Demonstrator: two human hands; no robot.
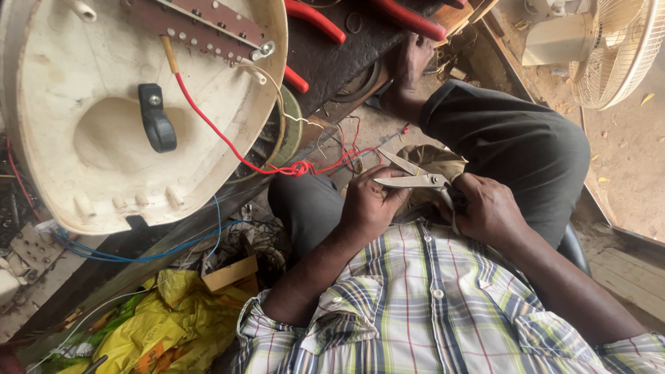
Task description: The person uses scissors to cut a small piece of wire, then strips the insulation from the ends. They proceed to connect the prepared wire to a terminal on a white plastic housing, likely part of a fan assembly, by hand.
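We hold the open scissors in the right hand, grip clamped on the handles, left hand pinching the red wires beside the blades; best keep wires taut, cut cleanly near the knot.

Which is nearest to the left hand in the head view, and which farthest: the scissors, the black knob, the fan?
1. Scissors: touching the left hand.
2. Black knob: left, on the cream housing.
3. Fan: far upper right.
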